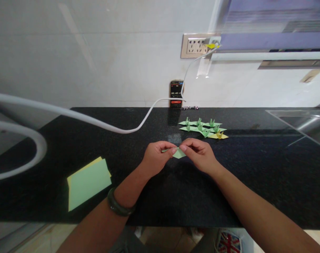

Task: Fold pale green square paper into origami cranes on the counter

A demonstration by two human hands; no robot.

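Note:
A small piece of folded light-green paper (179, 154) is pinched between both hands above the black countertop. My left hand (158, 156) grips its left side with thumb and forefinger, and a dark bangle circles that wrist. On the right side, my right hand (199, 153) pinches the paper close to the left fingertips. The fingers hide much of the folded upper part. Just beyond my hands, several green paper cranes (200, 127) stand in rows, with a yellow paper crane (219, 135) at the near right end.
Green and yellow paper sheets (89, 184) lie stacked at the left of the countertop (160, 207). A phone (176, 94) showing a timer leans against the wall. One white cable (118, 130) loops across the left to a wall socket (194, 45). A sink (312, 123) borders the right.

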